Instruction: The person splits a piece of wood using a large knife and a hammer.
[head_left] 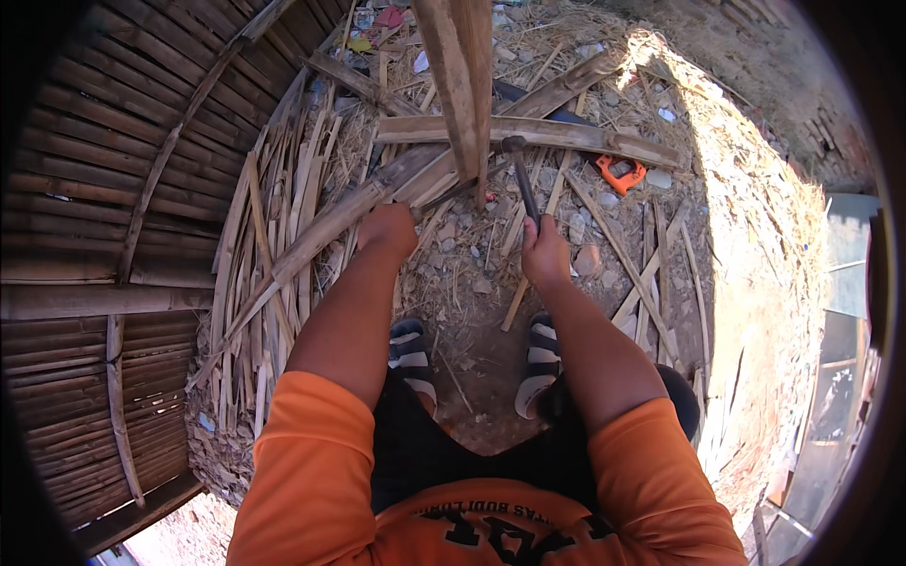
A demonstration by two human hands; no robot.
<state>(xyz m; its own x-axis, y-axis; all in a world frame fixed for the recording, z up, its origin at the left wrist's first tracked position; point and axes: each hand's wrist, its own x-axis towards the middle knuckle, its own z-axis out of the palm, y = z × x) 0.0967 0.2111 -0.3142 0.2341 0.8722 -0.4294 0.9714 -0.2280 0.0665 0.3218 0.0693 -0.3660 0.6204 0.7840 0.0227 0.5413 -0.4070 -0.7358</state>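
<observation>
My left hand (388, 229) is closed around a chisel-like tool (447, 195), whose narrow dark blade points right to the foot of an upright wooden post (461, 85). The tool's handle is hidden in my fist, so its exact kind is unclear. My right hand (547, 253) grips the dark handle of a hammer (525, 184), with its head raised just right of the post's foot. Behind the post a weathered beam (585, 138) lies crosswise. A longer timber (321, 234) runs diagonally beside my left hand.
An orange-handled saw (620, 174) lies right of the hammer. Split bamboo strips (231, 311) are heaped at left beside a slatted bamboo wall (85, 189). Loose sticks (618, 245), straw and stones litter the dirt around my sandalled feet (412, 354). A brick wall (812, 94) stands at far right.
</observation>
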